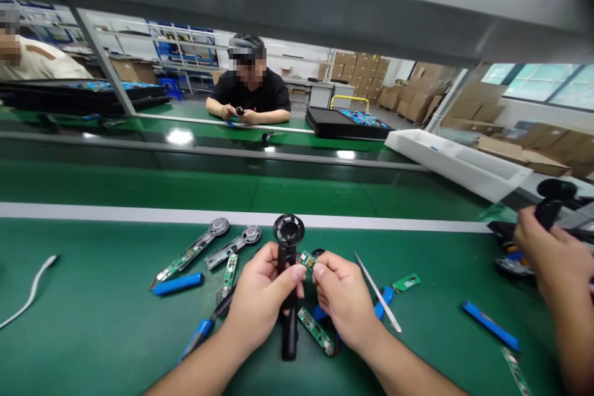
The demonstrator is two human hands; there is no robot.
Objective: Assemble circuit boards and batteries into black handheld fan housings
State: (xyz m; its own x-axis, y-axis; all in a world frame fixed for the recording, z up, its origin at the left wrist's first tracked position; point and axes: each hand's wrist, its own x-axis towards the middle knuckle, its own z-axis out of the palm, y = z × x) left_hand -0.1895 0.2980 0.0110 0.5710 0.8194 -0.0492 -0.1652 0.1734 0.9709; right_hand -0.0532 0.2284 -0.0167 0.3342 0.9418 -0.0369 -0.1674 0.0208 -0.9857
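Observation:
My left hand (262,294) is shut around the grip of a black handheld device (288,241), whose round, open head stands upright. My right hand (346,300) pinches a small green circuit board (307,260) close beside that head. On the green bench mat (93,272) around my hands lie two slotted metal frames (192,249), blue cylindrical batteries (177,284), loose green circuit boards (316,331) and a thin white pry tool (378,292). A white cable (30,294) lies at the far left.
At the right edge, another person's hand (552,253) holds a similar black device above a pile of parts. A white tray (457,164) lies beyond the mat. Across the bench, a person in black handles a small object beside black cases. Cardboard boxes stand behind.

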